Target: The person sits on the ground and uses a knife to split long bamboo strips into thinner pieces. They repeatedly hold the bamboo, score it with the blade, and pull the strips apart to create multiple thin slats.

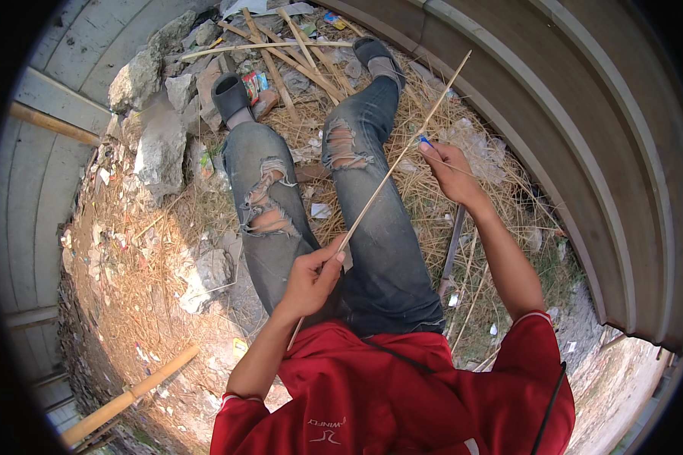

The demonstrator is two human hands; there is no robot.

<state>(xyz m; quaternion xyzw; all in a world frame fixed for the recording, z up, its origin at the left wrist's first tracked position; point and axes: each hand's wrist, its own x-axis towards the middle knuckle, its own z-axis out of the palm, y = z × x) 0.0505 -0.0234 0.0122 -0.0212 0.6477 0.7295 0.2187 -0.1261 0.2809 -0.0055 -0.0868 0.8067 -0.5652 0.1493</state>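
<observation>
One stick (387, 182): long, slender, pale tan, with a knot-like joint in its upper part, held slantwise from one o'clock down to seven o'clock. One small blue item (424, 140): mostly covered by the grip, kind not determinable, positioned at the joint, toward half past one.

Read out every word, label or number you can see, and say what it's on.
Red shirt: pale lettering above a pale emblem; I won't copy it out.
Colourful wrapper beside the left sandal: too small to read.
Bright wrapper near the top edge: too small to read.
</observation>
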